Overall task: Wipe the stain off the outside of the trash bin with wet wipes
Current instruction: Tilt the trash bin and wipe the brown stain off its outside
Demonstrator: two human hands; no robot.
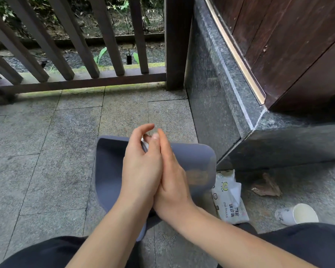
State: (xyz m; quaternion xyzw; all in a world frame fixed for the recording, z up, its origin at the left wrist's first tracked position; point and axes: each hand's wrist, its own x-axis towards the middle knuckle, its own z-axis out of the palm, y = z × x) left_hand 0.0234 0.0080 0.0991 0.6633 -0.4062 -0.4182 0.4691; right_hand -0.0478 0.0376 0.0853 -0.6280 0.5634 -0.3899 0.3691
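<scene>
A blue-grey trash bin (108,171) lies on its side on the stone floor, its opening toward the left. A brownish stain (196,176) marks its outer wall near the right edge. Above the bin, my left hand (141,169) and my right hand (172,180) are pressed together palm to palm. A small white wet wipe (144,144) shows between them near the fingertips, held by my left fingers and a thumb; most of it is hidden. A wet wipes pack (227,200) lies on the floor right of the bin, one sheet sticking out.
A paper cup (298,213) lies on its side at the lower right, with a brown crumpled leaf (267,187) behind it. A dark stone step (230,105) and wooden door rise on the right. A wooden railing (81,80) closes off the far edge. My knees frame the bottom.
</scene>
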